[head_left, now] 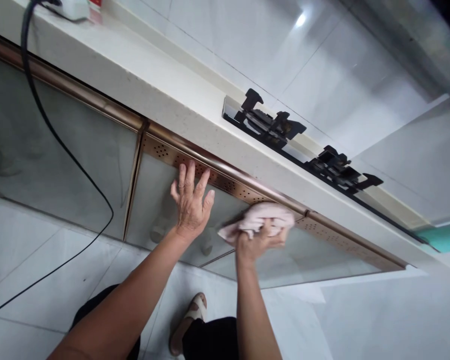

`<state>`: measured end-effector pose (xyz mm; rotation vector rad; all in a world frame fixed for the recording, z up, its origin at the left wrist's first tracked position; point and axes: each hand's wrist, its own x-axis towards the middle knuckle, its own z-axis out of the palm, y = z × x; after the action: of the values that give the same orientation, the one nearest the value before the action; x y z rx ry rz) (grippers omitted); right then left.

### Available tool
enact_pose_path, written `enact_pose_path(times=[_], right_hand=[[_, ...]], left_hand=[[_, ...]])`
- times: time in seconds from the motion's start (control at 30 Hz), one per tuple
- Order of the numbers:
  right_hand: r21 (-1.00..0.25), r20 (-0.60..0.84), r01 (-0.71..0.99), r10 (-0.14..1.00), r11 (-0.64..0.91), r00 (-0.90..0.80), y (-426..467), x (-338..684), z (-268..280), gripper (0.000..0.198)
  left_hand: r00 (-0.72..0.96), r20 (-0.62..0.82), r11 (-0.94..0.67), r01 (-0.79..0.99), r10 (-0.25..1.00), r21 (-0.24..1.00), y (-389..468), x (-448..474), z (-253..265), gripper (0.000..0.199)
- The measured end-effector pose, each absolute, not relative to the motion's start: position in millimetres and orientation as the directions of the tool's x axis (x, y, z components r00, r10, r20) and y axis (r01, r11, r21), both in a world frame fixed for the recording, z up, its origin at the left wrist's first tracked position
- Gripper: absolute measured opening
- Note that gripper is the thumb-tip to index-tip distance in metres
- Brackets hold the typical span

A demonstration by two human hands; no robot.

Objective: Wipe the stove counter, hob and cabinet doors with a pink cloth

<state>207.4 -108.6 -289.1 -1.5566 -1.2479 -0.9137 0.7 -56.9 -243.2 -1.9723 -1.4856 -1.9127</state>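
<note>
My left hand (192, 202) has its fingers spread, the tips against the perforated bronze strip (229, 186) along the top of a cabinet door. Nothing is held in it. To its right, my right hand (260, 241) is closed on a pale pink cloth (272, 215), bunched up and slightly blurred. The cloth lies over the upper part of the cabinet front, near the right end of the same strip. Below the strip is a frosted glass door panel (155, 200), partly covered by my arms.
A pale countertop (165, 92) runs above the cabinets, with a gas stove (270, 125) with black pan supports set on it. A black cable (69, 150) hangs from the counter at left down to the tiled floor (41, 260). My sandalled foot (198, 307) stands below.
</note>
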Motion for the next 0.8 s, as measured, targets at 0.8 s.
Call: enact_pose_path(times=[0.8], right_hand=[[-0.314, 0.927, 0.942, 0.175, -0.12, 0.332, -113, 227, -237, 0.066]], left_hand=[[-0.239, 0.76, -0.514, 0.612, 0.604, 0.601, -50, 10, -262, 0.059]])
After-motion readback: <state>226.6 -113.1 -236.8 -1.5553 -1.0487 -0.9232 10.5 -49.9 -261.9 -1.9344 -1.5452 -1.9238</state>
